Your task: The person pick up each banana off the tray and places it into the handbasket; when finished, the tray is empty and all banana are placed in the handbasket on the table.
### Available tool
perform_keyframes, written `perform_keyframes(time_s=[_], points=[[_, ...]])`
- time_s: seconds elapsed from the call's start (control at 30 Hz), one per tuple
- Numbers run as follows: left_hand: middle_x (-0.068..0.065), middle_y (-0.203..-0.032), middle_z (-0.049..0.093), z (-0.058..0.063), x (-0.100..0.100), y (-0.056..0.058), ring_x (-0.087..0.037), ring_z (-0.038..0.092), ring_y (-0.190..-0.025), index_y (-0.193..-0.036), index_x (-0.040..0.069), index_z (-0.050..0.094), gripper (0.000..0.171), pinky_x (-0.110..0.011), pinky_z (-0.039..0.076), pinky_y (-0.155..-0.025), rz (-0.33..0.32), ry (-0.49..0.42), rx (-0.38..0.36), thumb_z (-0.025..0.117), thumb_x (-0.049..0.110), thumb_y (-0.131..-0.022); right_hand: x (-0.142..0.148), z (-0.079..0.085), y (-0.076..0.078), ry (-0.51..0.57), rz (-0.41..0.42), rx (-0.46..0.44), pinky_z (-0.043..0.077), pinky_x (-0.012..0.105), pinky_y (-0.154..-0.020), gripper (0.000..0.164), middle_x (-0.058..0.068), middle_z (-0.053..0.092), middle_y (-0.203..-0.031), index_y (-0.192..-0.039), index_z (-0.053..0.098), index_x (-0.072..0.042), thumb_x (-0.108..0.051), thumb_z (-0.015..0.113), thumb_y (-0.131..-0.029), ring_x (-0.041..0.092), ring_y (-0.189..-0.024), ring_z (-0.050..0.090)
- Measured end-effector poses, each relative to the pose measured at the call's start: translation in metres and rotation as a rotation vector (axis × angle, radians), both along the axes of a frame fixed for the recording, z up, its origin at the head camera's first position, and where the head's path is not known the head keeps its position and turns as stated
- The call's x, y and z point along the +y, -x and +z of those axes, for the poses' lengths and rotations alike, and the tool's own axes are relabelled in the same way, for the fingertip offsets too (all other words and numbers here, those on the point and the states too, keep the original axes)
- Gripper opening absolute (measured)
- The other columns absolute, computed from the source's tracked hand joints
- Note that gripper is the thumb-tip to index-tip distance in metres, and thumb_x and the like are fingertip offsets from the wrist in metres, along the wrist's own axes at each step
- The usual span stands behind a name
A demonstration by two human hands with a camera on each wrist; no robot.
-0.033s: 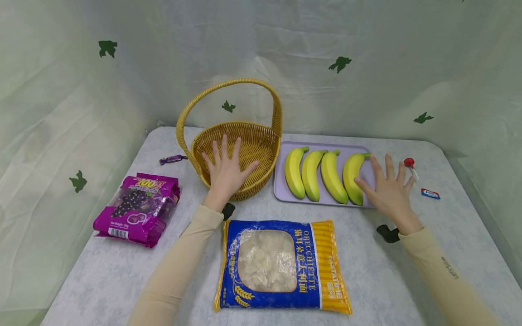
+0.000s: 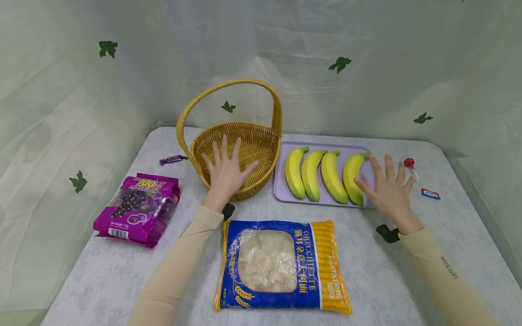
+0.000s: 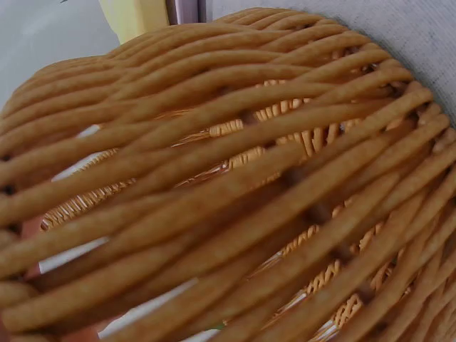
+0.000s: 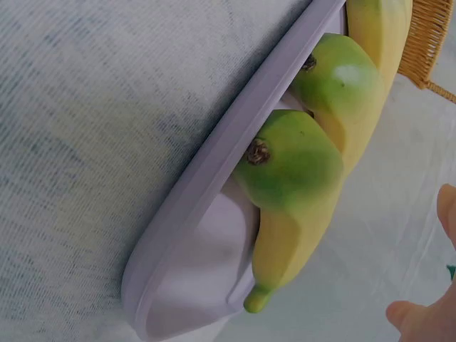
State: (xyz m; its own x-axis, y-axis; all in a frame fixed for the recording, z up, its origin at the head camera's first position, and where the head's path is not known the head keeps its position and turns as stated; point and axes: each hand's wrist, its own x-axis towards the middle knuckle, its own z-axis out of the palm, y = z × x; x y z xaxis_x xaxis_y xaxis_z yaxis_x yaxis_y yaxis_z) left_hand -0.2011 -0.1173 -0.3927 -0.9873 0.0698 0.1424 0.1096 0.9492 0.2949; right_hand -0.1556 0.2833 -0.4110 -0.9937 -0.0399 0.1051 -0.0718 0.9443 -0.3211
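Note:
My left hand [image 2: 225, 174], fingers spread straight, is over the near side of a wicker basket [image 2: 277, 122] with a tall arched handle. Woven strands of the basket wall [image 3: 214, 206] fill the left wrist view. At the right end of a lilac tray [image 2: 279, 192], my right hand [image 2: 390, 192] has its fingers spread and holds nothing. Several yellow bananas with green tips lie side by side on that tray; the rightmost banana [image 2: 351, 179] is nearest the right thumb. In the right wrist view, the green end of a banana [image 4: 292, 160] rises beside the tray's rim.
A blue and yellow bag of orecchiette pasta [image 2: 281, 267] lies in front, between the forearms. To the left are a purple candy bag [image 2: 138, 208] and a small wrapped candy [image 2: 173, 159]. A red lollipop [image 2: 409, 163] and a small blue-red packet [image 2: 430, 194] lie at right.

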Motion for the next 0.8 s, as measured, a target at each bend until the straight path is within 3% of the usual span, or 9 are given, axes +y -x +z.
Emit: perform_keyframes(time_s=[0.47, 0.7, 0.8], points=[[-0.017, -0.158, -0.002, -0.002, -0.002, -0.002, -0.042, -0.012, -0.14, -0.155, 0.02, 0.013, 0.089, -0.068, -0.009, -0.104, -0.012, 0.009, -0.001, 0.042, 0.07, -0.088, -0.005, 0.002, 0.001, 0.003, 0.013, -0.013, -0.006, 0.081, -0.092, 0.086, 0.029, -0.003, -0.154, -0.154, 0.013, -0.012, -0.065, 0.039, -0.092, 0.06, -0.133, -0.008], [-0.017, -0.158, 0.002, 0.005, 0.0, -0.015, -0.041, -0.009, -0.141, -0.155, 0.022, 0.017, 0.085, -0.066, -0.003, -0.107, -0.057, -0.048, 0.046, 0.045, 0.067, -0.089, -0.004, 0.001, 0.0, 0.05, 0.052, 0.02, -0.002, 0.079, -0.096, 0.083, 0.028, -0.002, -0.155, -0.154, 0.012, -0.012, -0.061, 0.042, -0.094, 0.057, -0.134, -0.005], [-0.015, -0.158, 0.006, 0.013, -0.004, -0.026, -0.038, -0.002, -0.142, -0.154, 0.022, 0.021, 0.081, -0.062, 0.004, -0.11, -0.103, -0.136, 0.109, 0.052, 0.061, -0.089, -0.002, 0.001, 0.001, 0.132, 0.101, 0.056, 0.001, 0.077, -0.099, 0.08, 0.026, -0.001, -0.156, -0.154, 0.014, -0.011, -0.053, 0.048, -0.095, 0.055, -0.135, -0.002]])
